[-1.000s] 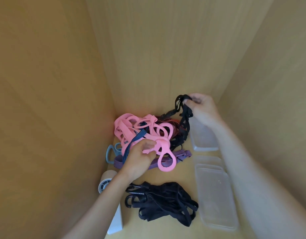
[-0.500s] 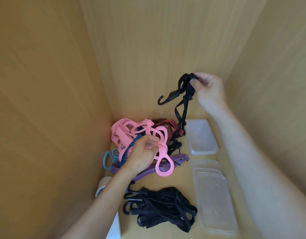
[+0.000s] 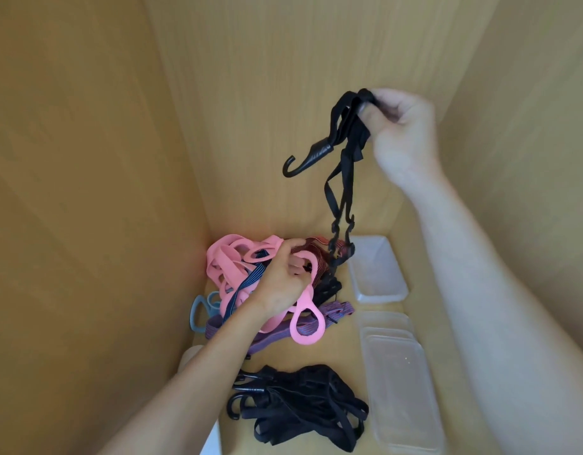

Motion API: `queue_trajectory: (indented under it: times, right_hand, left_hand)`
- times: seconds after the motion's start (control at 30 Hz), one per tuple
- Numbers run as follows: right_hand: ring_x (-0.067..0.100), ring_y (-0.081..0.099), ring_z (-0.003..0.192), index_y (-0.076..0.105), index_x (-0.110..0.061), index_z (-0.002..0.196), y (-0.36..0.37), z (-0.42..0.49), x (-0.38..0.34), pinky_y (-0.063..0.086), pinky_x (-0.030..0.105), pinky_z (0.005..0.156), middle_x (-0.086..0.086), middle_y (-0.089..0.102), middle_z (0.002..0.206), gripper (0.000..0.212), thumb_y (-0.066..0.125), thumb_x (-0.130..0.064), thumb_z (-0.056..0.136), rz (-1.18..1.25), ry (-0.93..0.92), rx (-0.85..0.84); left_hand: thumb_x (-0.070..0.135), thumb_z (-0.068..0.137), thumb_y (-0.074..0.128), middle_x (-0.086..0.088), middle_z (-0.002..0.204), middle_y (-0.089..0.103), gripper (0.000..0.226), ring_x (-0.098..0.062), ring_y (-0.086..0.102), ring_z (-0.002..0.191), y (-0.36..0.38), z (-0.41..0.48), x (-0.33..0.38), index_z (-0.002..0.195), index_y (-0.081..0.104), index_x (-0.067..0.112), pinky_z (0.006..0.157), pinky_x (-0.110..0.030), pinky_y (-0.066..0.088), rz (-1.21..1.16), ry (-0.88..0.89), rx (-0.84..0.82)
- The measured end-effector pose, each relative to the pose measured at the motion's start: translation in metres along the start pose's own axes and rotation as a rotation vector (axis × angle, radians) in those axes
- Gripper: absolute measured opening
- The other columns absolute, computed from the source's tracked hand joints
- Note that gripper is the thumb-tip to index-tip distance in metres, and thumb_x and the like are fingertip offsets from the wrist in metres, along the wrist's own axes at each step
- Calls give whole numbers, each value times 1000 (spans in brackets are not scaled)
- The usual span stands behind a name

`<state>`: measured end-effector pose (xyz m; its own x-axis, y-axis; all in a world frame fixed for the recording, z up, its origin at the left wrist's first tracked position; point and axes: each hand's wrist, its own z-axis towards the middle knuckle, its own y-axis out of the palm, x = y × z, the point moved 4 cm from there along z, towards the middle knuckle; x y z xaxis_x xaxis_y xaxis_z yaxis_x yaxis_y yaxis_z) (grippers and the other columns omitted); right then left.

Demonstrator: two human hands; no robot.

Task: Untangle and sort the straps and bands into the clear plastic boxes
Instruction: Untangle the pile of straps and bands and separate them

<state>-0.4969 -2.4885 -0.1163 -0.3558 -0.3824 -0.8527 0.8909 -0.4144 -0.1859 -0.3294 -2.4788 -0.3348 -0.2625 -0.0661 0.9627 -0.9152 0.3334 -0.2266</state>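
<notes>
A tangle of pink bands (image 3: 232, 261), a blue-striped cord and red and purple straps (image 3: 319, 323) lies against the back wall. My left hand (image 3: 285, 280) grips a pink band in that tangle. High above it, my right hand (image 3: 393, 126) pinches a black hooked strap (image 3: 344, 165), which hangs down with its lower hooks still caught in the heap. An open clear box (image 3: 380, 270) sits to the right of the tangle. Nearer me is another clear box (image 3: 401, 385).
A pile of black hooked straps (image 3: 303, 402) lies in front. A blue-grey loop handle (image 3: 198, 311) sits left of the tangle. A white object (image 3: 213, 441) stands by the left wall. Wooden walls close in on the left, back and right.
My right hand has risen well above the heap, drawing the black strap up and out so that one hook now hangs free. My left hand has stayed on the pink bands.
</notes>
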Motion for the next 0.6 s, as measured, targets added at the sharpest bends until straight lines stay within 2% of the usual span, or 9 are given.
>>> queue_trajectory:
  times: [0.1, 0.17, 0.2, 0.27, 0.33, 0.4, 0.47, 0.53, 0.6]
  right_hand:
    - [8, 64, 58, 74, -13, 95, 4, 2, -8, 49, 20, 52, 14, 73, 84, 23, 54, -3, 99, -3, -15, -29]
    - [14, 65, 62, 75, -14, 93, 4, 2, -14, 52, 26, 53, 18, 74, 85, 24, 54, -4, 99, 26, -22, -30]
    - [16, 66, 65, 75, -15, 93, 3, 2, -16, 53, 28, 55, 19, 74, 88, 24, 54, -4, 99, 40, -23, -28]
    - [19, 66, 67, 75, -15, 92, 2, 3, -19, 54, 28, 58, 17, 75, 89, 23, 55, -6, 99, 62, -23, -23]
    - [20, 65, 68, 76, -12, 92, 0, 4, -22, 55, 30, 62, 18, 74, 89, 22, 56, -7, 99, 78, -19, -22]
    - [23, 64, 68, 75, -7, 93, 0, 4, -23, 54, 32, 62, 23, 73, 90, 21, 55, -5, 99, 90, -16, -23]
    - [23, 63, 66, 75, -6, 93, -3, 3, -23, 52, 32, 59, 26, 71, 90, 21, 55, -4, 99, 91, -19, -21]
    - [20, 63, 64, 75, -8, 94, -6, 1, -18, 53, 32, 58, 25, 72, 90, 21, 55, -4, 99, 89, -14, -22]
    - [16, 65, 65, 76, -10, 94, -8, -2, -10, 55, 30, 60, 21, 74, 89, 21, 56, -5, 99, 67, 9, -29]
  left_hand:
    - [-14, 89, 44, 2, 115, 55, 69, -2, 57, 99, 8, 8, 17, 144, 42, 28, 80, -16, 47, 132, 92, -71]
    - [-15, 88, 38, 3, 132, 43, 77, -9, 51, 119, 11, 18, 26, 151, 36, 29, 100, -22, 43, 234, 164, -81]
    - [-17, 85, 36, 1, 141, 38, 80, -16, 50, 122, 13, 24, 29, 152, 36, 28, 104, -27, 42, 265, 195, -93]
    - [-22, 82, 32, -4, 140, 46, 77, -20, 57, 110, 16, 34, 33, 145, 46, 20, 96, -22, 46, 268, 221, -152]
    - [-20, 87, 35, -4, 109, 65, 54, -18, 60, 95, 21, 42, 36, 122, 62, 10, 81, -13, 47, 260, 199, -204]
    - [-17, 90, 40, -4, 91, 69, 38, -14, 61, 84, 23, 47, 35, 102, 67, 7, 76, -16, 47, 274, 193, -223]
    - [-19, 88, 42, 1, 83, 72, 44, -5, 64, 75, 20, 49, 35, 90, 69, 16, 76, -22, 48, 276, 190, -220]
    - [-20, 90, 45, 4, 85, 70, 40, 2, 64, 73, 18, 50, 37, 91, 68, 13, 74, -16, 47, 260, 170, -207]
    - [-14, 94, 51, -4, 99, 71, 24, -5, 65, 85, 15, 53, 44, 105, 67, 0, 78, -10, 48, 203, 182, -175]
